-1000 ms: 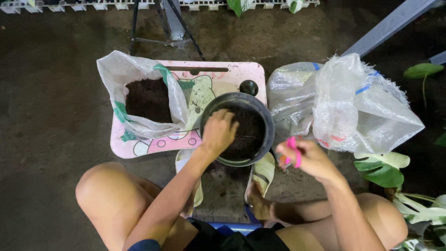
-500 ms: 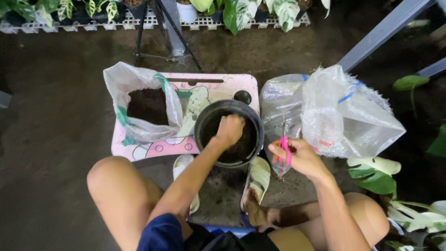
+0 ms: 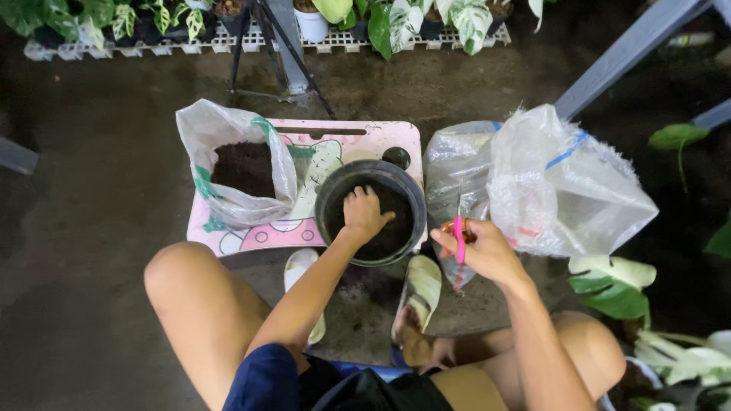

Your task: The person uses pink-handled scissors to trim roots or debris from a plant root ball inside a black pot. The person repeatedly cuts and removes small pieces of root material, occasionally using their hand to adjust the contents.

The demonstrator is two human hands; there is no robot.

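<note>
The left hand is laid flat and open on the dark soil inside the black pot, with the fingers spread. The pot is already filled quite high with soil, so the filling looks mostly done, and no plant is seen in it yet. The right hand is closed around the pink scissors, held just beside the pot, with the blades pointed up. 2 bags are seen: a bag of soil stands open past the left hand (some soil is left in it), and a clear bag is right behind the scissors. It cannot be told if that bag has been cut.
</note>
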